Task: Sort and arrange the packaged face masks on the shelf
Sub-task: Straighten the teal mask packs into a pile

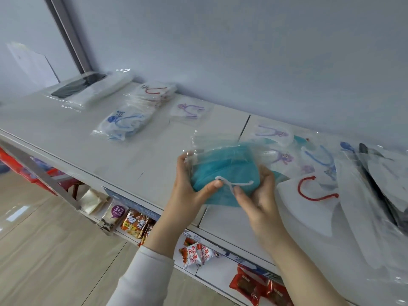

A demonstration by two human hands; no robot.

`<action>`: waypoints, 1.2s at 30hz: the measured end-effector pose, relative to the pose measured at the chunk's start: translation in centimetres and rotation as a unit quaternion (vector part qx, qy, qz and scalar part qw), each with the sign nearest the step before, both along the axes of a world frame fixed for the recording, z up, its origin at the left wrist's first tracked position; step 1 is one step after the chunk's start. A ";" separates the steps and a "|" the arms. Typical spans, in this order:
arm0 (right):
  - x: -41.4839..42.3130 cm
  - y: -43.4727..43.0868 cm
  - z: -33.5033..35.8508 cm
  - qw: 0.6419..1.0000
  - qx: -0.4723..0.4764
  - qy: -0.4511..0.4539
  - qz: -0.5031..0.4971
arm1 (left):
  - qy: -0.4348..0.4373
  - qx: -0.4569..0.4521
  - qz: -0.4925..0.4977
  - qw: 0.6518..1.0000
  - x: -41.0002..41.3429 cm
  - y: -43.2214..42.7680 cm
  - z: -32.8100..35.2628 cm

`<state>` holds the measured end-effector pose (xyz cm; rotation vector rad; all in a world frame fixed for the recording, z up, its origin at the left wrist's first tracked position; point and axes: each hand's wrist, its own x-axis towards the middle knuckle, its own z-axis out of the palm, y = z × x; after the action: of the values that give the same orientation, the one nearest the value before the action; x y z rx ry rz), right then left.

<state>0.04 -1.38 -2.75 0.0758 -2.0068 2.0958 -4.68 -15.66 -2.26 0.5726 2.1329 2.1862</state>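
Both forearms reach up and fwd from the bottom of the view, converging over the shelf point(66, 133). The left one is in a white sleeve point(143, 277); the right one is bare as far as can be seen.

The left hand point(189, 184) grips the left end of the teal mask pack point(225, 166). Its thumb lies across the front next to the white ear loop, w/ the fingers wrapped behind the clear plastic edge. The right hand point(258, 191) grips the right end, thumb tip pressed on the front just below the loop, fingers curled round the back. Both hands are closed on the pack, not loose.

The pack is tilted, clear flap up, and sits over the front half of the shelf near the seam btw. two panels. Can't tell if its lower edge touches the shelf.

Already laid out to the left along the wall point(242, 51):
- black mask pack point(79, 86) at the far end
- red-loop pack point(154, 91)
- blue-loop pack point(125, 122) in front of it
- purple-loop pack point(189, 110)

To the right is an unsorted heap of overlapping packs, incl. a white mask with red loop point(309, 195) just beside the right hand.

Snack packets point(196, 253) sit on the lower shelf level.
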 end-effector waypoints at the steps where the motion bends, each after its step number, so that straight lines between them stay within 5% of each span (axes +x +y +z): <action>1: -0.1 -0.1 0.0 1.000 0.009 0.000 -0.003 | -0.001 -0.006 -0.001 1.000 -0.2 -0.2 0.0; 6: -0.2 -0.5 -0.4 0.999 0.022 -0.024 -0.020 | 0.006 -0.064 -0.019 0.998 0.0 -0.9 -0.7; 15: -1.3 -2.5 0.8 0.994 -0.024 -0.075 -0.072 | -0.055 -0.024 0.049 0.997 0.0 -1.8 0.4; 28: -13.7 -11.8 1.2 0.949 -0.091 -0.184 -0.239 | -0.033 -0.228 0.044 0.972 -12.7 -11.1 2.2; 36: -18.7 -14.6 1.2 0.900 0.026 -0.287 -0.326 | -0.013 -0.367 -0.056 0.928 -17.8 -13.3 2.1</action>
<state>-18.62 -15.98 -1.54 -1.1623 -1.9596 1.7192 -22.49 -28.99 -0.12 0.5631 2.5671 1.1685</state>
